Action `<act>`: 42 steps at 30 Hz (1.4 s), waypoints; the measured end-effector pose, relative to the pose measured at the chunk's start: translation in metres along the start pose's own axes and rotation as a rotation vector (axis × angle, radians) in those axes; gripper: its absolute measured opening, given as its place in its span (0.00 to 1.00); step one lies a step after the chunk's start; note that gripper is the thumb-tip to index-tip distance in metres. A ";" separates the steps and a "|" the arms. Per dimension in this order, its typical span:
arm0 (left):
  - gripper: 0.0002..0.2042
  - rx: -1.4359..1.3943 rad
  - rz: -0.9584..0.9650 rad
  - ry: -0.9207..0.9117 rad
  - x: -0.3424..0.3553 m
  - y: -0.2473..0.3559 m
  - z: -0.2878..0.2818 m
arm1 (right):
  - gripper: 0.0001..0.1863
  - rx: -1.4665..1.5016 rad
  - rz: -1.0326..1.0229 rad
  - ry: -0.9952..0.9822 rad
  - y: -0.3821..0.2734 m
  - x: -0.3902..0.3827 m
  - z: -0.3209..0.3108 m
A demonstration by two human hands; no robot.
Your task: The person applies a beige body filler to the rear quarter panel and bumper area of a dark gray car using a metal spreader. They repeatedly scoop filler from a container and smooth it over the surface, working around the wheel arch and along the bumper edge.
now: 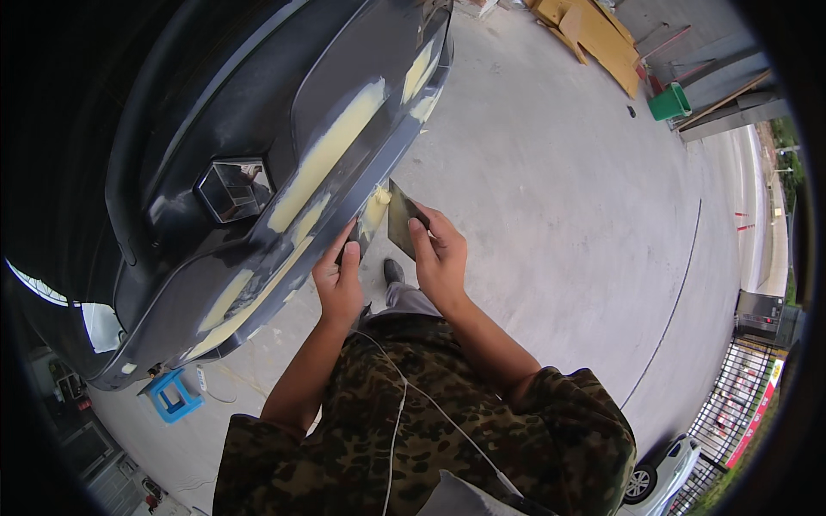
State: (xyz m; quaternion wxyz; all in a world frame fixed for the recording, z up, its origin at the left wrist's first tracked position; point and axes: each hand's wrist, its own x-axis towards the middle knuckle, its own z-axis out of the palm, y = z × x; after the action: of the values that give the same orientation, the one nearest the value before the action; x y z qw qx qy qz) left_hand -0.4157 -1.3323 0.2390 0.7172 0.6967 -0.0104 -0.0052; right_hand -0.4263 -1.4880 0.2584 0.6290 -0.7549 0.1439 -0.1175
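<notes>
My left hand point(339, 279) is closed round a flat putty board point(366, 230), thumb on top, with pale yellow filler point(379, 202) on its face. In my right hand point(444, 258) is a thin, dark grey putty spreader point(401, 225), pinched between thumb and fingers. Its blade meets the filler at the board's edge. Both tools are held just right of a dark car bumper point(354, 191). Long yellow filler patches point(331, 156) streak the bumper, some with whitish edges. A hexagonal recess point(234, 190) sits in the dark panel beyond it.
The grey concrete floor point(551, 172) spreads to the right. A blue plastic stool point(172, 396) stands at lower left, near the bumper's end. At upper right are flattened cardboard point(594, 39) and a green bin point(669, 102). A light-coloured car point(662, 477) is at lower right.
</notes>
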 end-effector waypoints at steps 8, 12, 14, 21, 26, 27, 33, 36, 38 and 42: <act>0.15 0.345 -0.070 -0.184 0.014 -0.016 -0.004 | 0.16 0.452 0.253 -0.024 0.018 0.010 -0.001; 0.15 0.355 -0.198 -0.123 -0.011 -0.043 -0.036 | 0.15 0.396 0.275 0.016 0.030 0.036 0.002; 0.16 0.339 -0.127 -0.007 -0.032 -0.053 -0.056 | 0.16 0.355 0.194 0.056 0.038 0.063 0.012; 0.17 0.190 -0.437 0.161 -0.087 -0.058 -0.096 | 0.16 0.108 -0.052 0.301 0.055 0.140 0.064; 0.17 0.161 -0.554 0.211 -0.093 -0.056 -0.106 | 0.14 -0.036 -0.192 0.365 0.058 0.139 0.096; 0.18 0.159 -0.539 0.213 -0.092 -0.055 -0.107 | 0.16 -0.018 -0.223 0.371 0.058 0.131 0.104; 0.16 0.142 -0.564 0.211 -0.079 -0.050 -0.118 | 0.23 -0.018 -0.350 0.291 0.055 0.058 0.161; 0.16 0.102 -0.482 0.192 -0.071 -0.052 -0.116 | 0.20 0.037 -0.358 0.203 0.055 0.048 0.154; 0.16 0.181 -0.446 0.169 -0.068 -0.053 -0.112 | 0.19 -0.022 -0.294 0.198 0.056 0.054 0.128; 0.16 0.181 -0.369 0.124 -0.062 -0.048 -0.106 | 0.18 0.044 -0.234 0.324 0.061 0.114 0.094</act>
State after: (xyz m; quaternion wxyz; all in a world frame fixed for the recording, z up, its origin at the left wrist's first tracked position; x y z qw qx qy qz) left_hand -0.4747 -1.2263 0.1879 0.6378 0.7474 0.1611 -0.0927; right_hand -0.2907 -1.4535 0.1811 0.5960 -0.7237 0.1517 -0.3130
